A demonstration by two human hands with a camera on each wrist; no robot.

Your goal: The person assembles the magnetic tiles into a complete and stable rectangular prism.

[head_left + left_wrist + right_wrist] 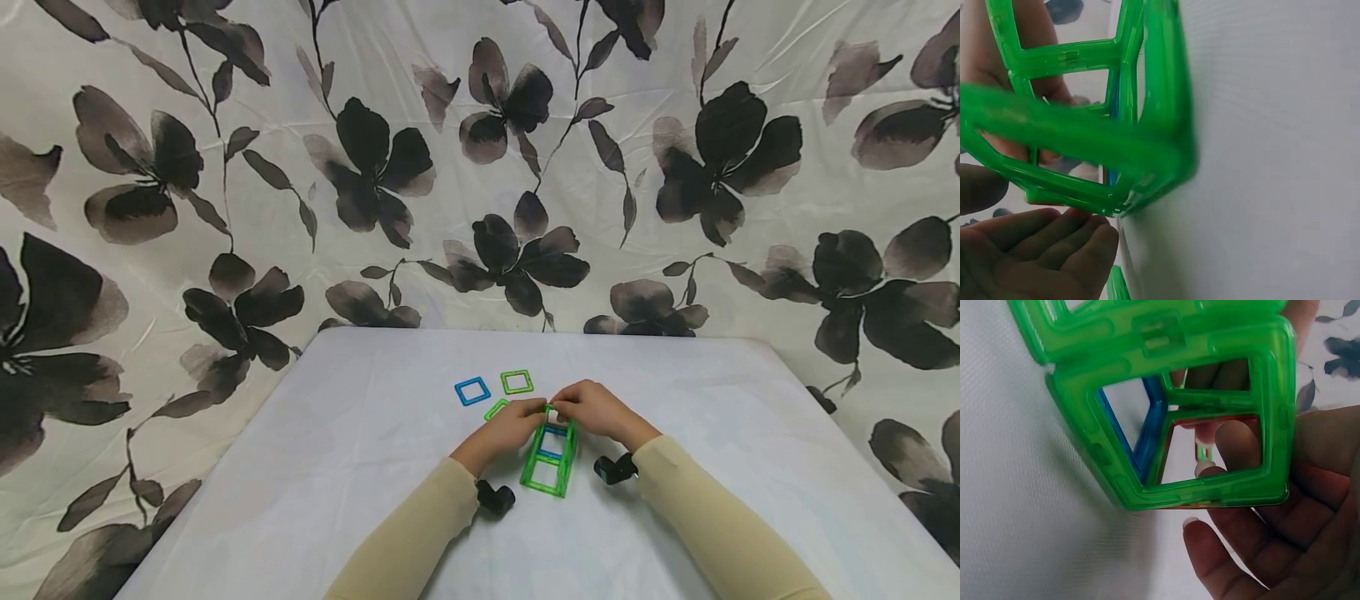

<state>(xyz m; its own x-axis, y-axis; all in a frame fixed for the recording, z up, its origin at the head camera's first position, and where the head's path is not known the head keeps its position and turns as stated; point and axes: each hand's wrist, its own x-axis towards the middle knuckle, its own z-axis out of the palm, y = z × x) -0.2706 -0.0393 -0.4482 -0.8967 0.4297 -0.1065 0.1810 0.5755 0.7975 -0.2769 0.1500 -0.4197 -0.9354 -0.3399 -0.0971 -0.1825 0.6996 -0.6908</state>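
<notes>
A frame-like structure of green magnetic tiles [566,483], with blue tiles [551,442] among them, stands on the white table. My left hand [512,425] is at its far left end. The left wrist view shows the left thumb [982,187] and fingers [1066,250] on either side of a tile's corner, the fingers nearly straight. My right hand [596,408] grips the far end from the right. In the right wrist view one right finger shows through a green tile [1279,425], with the others outside it. Reddish edges show along the tile; their source is unclear.
Beyond the left hand, a blue square tile [462,392] and a green square tile [517,392] lie flat on the table [337,467]. Another green tile [495,408] is partly covered by the left hand. A flower-patterned cloth [300,208] hangs behind.
</notes>
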